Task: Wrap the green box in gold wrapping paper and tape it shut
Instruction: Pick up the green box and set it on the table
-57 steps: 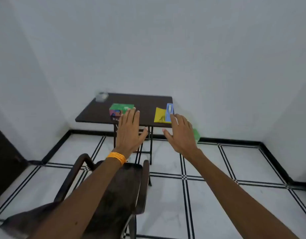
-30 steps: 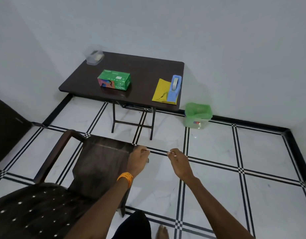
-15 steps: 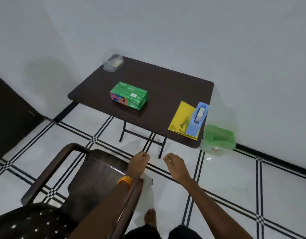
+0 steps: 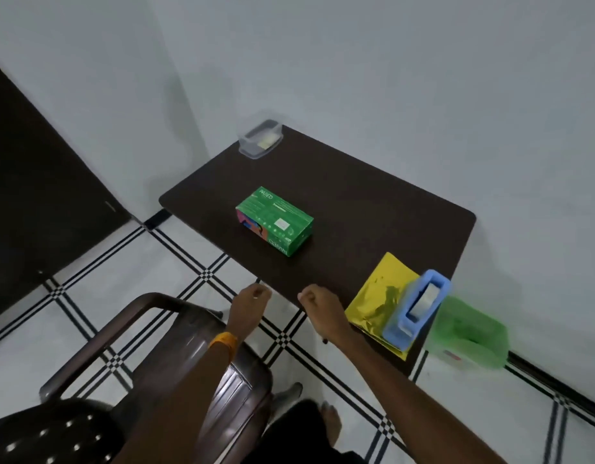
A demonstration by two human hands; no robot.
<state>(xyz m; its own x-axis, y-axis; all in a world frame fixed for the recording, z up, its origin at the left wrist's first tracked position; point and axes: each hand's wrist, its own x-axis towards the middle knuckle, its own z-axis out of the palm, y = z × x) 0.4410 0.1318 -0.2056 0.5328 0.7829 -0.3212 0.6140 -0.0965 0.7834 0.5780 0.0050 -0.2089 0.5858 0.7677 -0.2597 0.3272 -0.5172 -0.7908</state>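
A green box [image 4: 274, 221] lies on the dark brown table [image 4: 356, 202], near its middle. A sheet of gold wrapping paper [image 4: 376, 296] lies at the table's near right corner, and a blue tape dispenser [image 4: 416, 309] with a roll of clear tape stands on it. My left hand [image 4: 251, 304] hovers just off the table's near edge with curled fingers that hold nothing. My right hand [image 4: 319, 306] hangs over that edge, left of the gold paper, also curled and holding nothing. Both hands are well short of the box.
A clear plastic container [image 4: 261, 139] sits at the table's far left corner. A green bin [image 4: 467, 333] stands on the tiled floor right of the table. A dark plastic chair [image 4: 189, 346] is below my left arm. A dark door [image 4: 38, 179] fills the left side.
I have come closer to the table, so it looks larger. My hands went from spread flat to curled, dropped toward the chair back, and now reach the table's near edge.
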